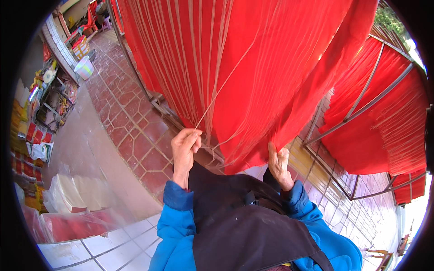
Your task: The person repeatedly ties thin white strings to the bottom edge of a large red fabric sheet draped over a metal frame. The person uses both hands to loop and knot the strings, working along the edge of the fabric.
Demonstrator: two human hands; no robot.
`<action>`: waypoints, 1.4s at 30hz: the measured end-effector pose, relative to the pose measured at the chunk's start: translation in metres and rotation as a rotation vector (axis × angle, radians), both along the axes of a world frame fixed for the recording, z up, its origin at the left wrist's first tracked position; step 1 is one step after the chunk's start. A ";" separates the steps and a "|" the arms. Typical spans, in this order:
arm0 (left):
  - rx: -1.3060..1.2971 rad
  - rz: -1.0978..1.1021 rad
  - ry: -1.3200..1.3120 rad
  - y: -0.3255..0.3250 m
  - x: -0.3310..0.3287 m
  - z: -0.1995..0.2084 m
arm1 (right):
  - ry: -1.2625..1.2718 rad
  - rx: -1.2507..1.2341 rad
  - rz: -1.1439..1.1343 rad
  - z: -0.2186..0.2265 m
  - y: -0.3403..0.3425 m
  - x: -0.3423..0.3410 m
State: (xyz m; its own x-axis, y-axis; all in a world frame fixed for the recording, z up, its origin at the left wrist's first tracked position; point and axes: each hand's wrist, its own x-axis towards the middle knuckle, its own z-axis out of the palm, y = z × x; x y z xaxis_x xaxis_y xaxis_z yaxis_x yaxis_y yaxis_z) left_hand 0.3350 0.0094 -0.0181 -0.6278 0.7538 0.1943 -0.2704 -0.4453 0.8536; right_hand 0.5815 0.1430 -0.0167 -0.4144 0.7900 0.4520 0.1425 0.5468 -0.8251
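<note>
A large sheet of red cloth [289,58] hangs in front of me, with several thin beige strands [178,54] running down its face. Between the thumb and fingers of my left hand [183,147] is the lower end of one beige strand [228,81], drawn taut at a slant across the cloth. My right hand [279,163] is closed on the cloth's lower right edge, its fingertips partly hidden by the fabric. Loose strand ends gather near the cloth's bottom, just right of my left hand.
A metal frame [348,118] with more red cloth [357,140] and strands stands on the right. To the left lie packages [40,151] and a plastic-wrapped white stack [77,192]. Farther off, a pale bucket [84,68] sits on the red tiled floor [131,131].
</note>
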 end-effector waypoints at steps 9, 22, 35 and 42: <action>0.059 0.267 0.140 -0.065 -0.041 0.045 | -0.081 0.375 0.042 0.002 0.015 0.006; 0.131 0.754 0.301 -0.174 -0.109 0.117 | -0.024 0.083 0.164 0.004 0.016 0.008; 0.462 0.646 0.336 -0.244 -0.126 0.147 | -0.018 0.039 0.185 0.008 0.013 0.012; 0.514 0.594 0.321 -0.254 -0.126 0.150 | 0.025 0.268 0.156 0.004 0.016 0.008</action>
State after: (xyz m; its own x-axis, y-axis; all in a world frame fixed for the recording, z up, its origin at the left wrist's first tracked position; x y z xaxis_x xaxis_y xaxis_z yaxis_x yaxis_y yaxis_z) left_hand 0.2093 -0.2448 0.1320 -0.7472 0.0861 0.6590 0.3516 -0.7902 0.5019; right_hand 0.5893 0.1591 -0.0125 -0.5070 0.5692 0.6472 0.0210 0.7588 -0.6510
